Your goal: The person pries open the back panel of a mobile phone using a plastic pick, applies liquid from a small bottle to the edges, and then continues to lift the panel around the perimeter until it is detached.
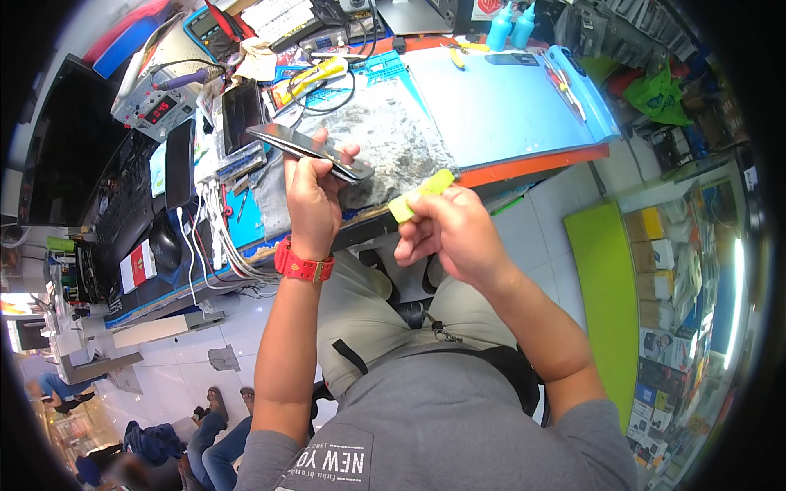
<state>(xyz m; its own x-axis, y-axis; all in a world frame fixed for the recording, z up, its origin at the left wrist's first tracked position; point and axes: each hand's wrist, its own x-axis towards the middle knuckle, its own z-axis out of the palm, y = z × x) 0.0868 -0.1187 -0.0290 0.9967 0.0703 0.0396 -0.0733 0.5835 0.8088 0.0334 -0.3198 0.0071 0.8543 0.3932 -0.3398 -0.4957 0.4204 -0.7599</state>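
My left hand (314, 196), a red watch on its wrist, is closed round a smartphone (286, 139) above the bench. The phone is tilted, and a gap shows between its dark upper layer and its lower layer along the near edge. To the right, my right hand (463, 233) pinches a flat yellow-green piece (404, 209), like a thin plastic strip, between thumb and fingers. It is held apart from the phone, near the bench's front edge. Below the phone lies a worn grey cloth or mat (393, 131).
Left of me are a dark phone (180, 168), another phone (241, 114), white cables (214, 217), a mouse (168, 243) and a bench power unit (155, 110). A light-blue mat (483, 106) lies right, blue bottles (499, 31) behind it. People sit lower left.
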